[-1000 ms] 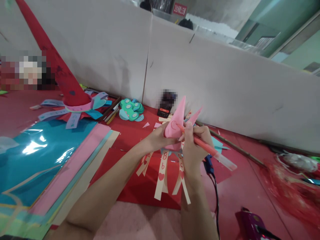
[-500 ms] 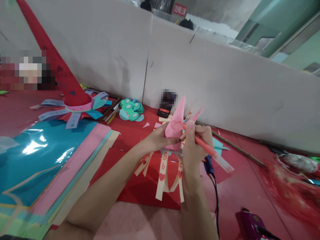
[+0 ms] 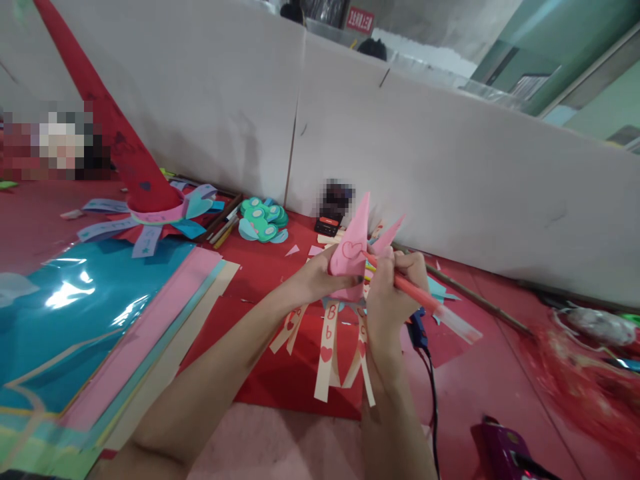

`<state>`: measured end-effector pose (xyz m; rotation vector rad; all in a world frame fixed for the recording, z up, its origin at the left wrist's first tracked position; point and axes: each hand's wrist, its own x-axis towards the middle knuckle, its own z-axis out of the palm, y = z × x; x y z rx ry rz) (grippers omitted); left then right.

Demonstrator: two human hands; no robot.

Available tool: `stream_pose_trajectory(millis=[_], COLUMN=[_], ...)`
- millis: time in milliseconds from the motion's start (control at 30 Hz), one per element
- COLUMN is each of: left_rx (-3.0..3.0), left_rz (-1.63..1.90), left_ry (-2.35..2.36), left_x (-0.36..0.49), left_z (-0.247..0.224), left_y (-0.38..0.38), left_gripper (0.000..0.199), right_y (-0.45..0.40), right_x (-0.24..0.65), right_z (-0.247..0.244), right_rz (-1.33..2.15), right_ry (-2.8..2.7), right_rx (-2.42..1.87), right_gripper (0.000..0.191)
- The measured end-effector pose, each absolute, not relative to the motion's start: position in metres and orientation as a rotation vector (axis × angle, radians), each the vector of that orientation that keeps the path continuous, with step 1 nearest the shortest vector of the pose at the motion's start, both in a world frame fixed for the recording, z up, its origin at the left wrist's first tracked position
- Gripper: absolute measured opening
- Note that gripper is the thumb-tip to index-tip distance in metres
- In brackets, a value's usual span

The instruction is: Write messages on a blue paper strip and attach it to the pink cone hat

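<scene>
Closed around the base of a pink paper cone hat (image 3: 356, 230) is my left hand (image 3: 317, 275). The hat tapers to a point, with another pink pointed piece (image 3: 389, 235) beside it. A heart outline in red shows on its front. Cream paper strips (image 3: 325, 353) with red letters and hearts hang below it. My right hand (image 3: 397, 283) grips a red felt-tip marker (image 3: 425, 300); its tip is at the right side of the heart outline and its clear end points down and right. Red paper (image 3: 290, 373) lies underneath.
Left stands a tall red cone hat (image 3: 135, 157) with lilac strips, behind a glossy blue sheet (image 3: 95, 320) and coloured paper. Green cutouts (image 3: 264, 220) and a phone (image 3: 330, 217) lie near the white partition (image 3: 440, 153). A purple tool (image 3: 505, 450) sits front right, near red plastic (image 3: 585, 373).
The marker and my right hand have shifted slightly right and down along the heart outline. The cream strips have swung a little to the right. My left hand holds its place.
</scene>
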<state>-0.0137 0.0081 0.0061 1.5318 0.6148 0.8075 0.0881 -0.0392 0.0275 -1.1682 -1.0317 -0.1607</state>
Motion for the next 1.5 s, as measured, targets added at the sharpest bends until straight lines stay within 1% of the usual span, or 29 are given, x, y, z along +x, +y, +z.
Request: stream_pose_trajectory(millis=[167, 333, 433, 667, 900, 1133, 1267, 1367, 1500], left_rx=[1.527, 1.541, 1.571, 1.559, 1.549, 1.515, 1.505, 1.51, 1.631], left_rz=[0.798, 0.828, 0.841, 0.878, 0.901, 0.867, 0.862, 0.863, 0.947], left_ry=[0.657, 0.643, 0.646, 0.572, 0.521, 0.626, 0.642, 0.66, 0.884], left_x=[-0.014, -0.013, -0.013, -0.012, -0.011, -0.011, -0.011, -0.011, -0.01], left_z=[0.017, 0.014, 0.011, 0.007, 0.006, 0.003, 0.008, 0.011, 0.004], left_y=[0.004, 0.005, 0.007, 0.009, 0.01, 0.009, 0.006, 0.006, 0.011], left_gripper=[0.048, 0.046, 0.05, 0.055, 0.055, 0.045, 0.047, 0.047, 0.053], right_y=[-0.041, -0.04, -0.039, -0.038, -0.038, -0.042, -0.041, -0.039, -0.039], right_x=[0.088, 0.086, 0.086, 0.087, 0.085, 0.084, 0.087, 0.091, 0.094], right_z=[0.027, 0.025, 0.025, 0.023, 0.021, 0.026, 0.032, 0.034, 0.037], right_rz=[-0.143, -0.098, -0.058, -0.093, -0.067, 0.122, 0.088, 0.101, 0.117], right_ry=[-1.055, -1.05, -1.068, -1.135, -1.118, -0.975, -0.791, -0.666, -0.569], right_rx=[-1.195, -1.158, -1.121, -1.144, -1.132, -1.096, -1.065, -1.018, -0.96], right_gripper=[0.032, 0.033, 0.033, 0.033, 0.032, 0.032, 0.027, 0.02, 0.009])
